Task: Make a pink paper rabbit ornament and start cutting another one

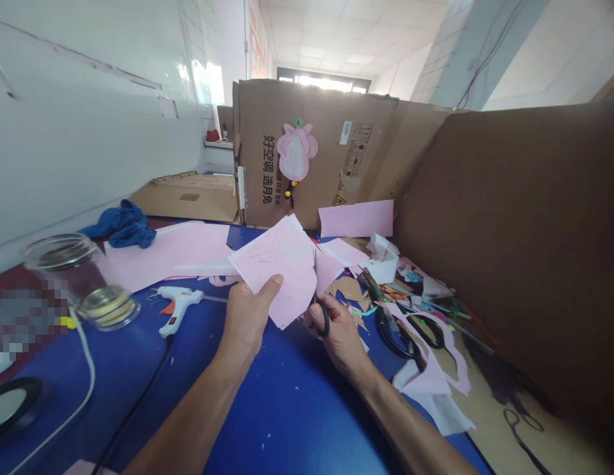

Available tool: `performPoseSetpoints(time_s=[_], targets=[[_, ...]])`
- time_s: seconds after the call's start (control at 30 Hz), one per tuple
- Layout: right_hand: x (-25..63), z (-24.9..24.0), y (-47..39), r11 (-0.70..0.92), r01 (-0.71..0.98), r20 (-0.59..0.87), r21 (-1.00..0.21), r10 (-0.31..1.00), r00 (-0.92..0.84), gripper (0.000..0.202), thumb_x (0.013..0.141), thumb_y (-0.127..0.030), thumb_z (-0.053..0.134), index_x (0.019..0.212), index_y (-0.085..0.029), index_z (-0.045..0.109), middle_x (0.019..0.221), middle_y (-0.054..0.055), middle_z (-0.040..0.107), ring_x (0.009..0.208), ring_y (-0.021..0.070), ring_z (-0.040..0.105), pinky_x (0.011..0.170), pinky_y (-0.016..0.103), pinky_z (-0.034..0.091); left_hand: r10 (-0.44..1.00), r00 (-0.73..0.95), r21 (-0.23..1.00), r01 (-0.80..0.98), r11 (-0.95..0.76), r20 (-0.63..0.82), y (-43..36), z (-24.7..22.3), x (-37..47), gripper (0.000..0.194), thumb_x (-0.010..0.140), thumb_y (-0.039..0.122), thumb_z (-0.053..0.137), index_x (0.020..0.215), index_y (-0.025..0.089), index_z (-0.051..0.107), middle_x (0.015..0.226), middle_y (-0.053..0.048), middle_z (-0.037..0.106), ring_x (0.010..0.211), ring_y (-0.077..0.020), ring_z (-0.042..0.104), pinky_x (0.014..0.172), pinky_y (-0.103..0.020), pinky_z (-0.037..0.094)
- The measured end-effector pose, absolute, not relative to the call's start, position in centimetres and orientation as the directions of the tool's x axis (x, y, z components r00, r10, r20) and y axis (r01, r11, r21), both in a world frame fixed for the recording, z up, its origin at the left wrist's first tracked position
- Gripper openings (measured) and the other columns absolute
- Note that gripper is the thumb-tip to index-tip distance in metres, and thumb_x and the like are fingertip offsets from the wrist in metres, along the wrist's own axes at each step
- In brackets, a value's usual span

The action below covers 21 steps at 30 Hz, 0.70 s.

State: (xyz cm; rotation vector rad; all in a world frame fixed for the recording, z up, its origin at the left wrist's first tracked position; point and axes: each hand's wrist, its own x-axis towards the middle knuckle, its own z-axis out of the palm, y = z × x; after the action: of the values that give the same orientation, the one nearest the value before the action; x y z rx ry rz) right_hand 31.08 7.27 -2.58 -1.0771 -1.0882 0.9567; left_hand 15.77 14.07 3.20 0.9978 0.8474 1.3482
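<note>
My left hand [250, 316] pinches a sheet of pink paper [282, 264] by its lower left edge, thumb on top. Faint drawn curves show on the sheet, and its right side has a rounded cut outline. My right hand [334, 330] is closed round the black handles of a pair of scissors [325, 318]. The blades point up along the sheet's right edge, partly hidden by the paper, with a pink flap standing off to their right. Beyond, a pink and white paper flower shape [296, 153] hangs on the cardboard.
A white glue gun [177, 305] lies left, its black cord running forward. Beside it stands a glass jar [96, 284]; a blue cloth [121, 223] lies behind. Paper scraps and another black-handled pair of scissors [393, 333] crowd the right. Cardboard walls [515, 251] rise behind and right.
</note>
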Motion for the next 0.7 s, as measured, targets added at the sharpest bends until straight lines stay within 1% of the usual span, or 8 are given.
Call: performPoseSetpoints(time_s=[0.17, 0.4, 0.57, 0.7], targets=[[31.05, -2.68, 7.32, 0.21, -0.099, 0.186, -0.973, 0.96, 0.209, 0.052, 0.09, -0.071, 0.077, 0.084, -0.021, 0.064, 0.072, -0.002, 0.058, 0.062, 0.012, 0.04, 0.057, 0.028, 0.029, 0.995, 0.077, 0.93, -0.366, -0.03, 0.063, 13.94, 3.06, 15.81, 0.046, 0.076, 0.035, 0.091, 0.116, 0.014, 0.084, 0.114, -0.015, 0.085, 0.104, -0.0318, 0.08, 0.091, -0.041, 0.065], [31.09, -3.12, 7.5, 0.205, -0.095, 0.181, -0.974, 0.96, 0.212, 0.046, 0.094, -0.066, 0.076, 0.088, -0.022, 0.063, 0.075, -0.003, 0.058, 0.064, 0.0126, 0.042, 0.058, 0.028, 0.03, 0.993, 0.08, 0.921, -0.388, -0.048, 0.085, 14.21, 2.45, 15.96, 0.045, 0.077, 0.039, 0.093, 0.112, 0.012, 0.084, 0.115, -0.016, 0.085, 0.104, -0.0318, 0.081, 0.099, -0.044, 0.063], [31.08, -3.3, 7.5, 0.225, -0.081, 0.204, -0.971, 0.956, 0.211, 0.044, 0.098, -0.063, 0.072, 0.087, -0.022, 0.061, 0.075, -0.003, 0.056, 0.064, 0.0124, 0.042, 0.058, 0.028, 0.03, 0.996, 0.058, 0.917, -0.397, -0.038, 0.067, 14.3, 2.54, 16.04, 0.053, 0.073, 0.039, 0.094, 0.117, 0.012, 0.083, 0.116, -0.016, 0.084, 0.106, -0.0344, 0.08, 0.098, -0.046, 0.063], [31.1, -3.27, 7.6, 0.224, -0.073, 0.204, -0.972, 0.955, 0.214, 0.04, 0.099, -0.058, 0.073, 0.087, -0.022, 0.062, 0.077, -0.002, 0.058, 0.064, 0.0118, 0.041, 0.058, 0.028, 0.03, 0.997, 0.054, 0.92, -0.39, -0.03, 0.055, 14.29, 2.6, 16.03, 0.055, 0.071, 0.041, 0.096, 0.115, 0.011, 0.083, 0.115, -0.017, 0.084, 0.108, -0.0364, 0.079, 0.098, -0.049, 0.064]])
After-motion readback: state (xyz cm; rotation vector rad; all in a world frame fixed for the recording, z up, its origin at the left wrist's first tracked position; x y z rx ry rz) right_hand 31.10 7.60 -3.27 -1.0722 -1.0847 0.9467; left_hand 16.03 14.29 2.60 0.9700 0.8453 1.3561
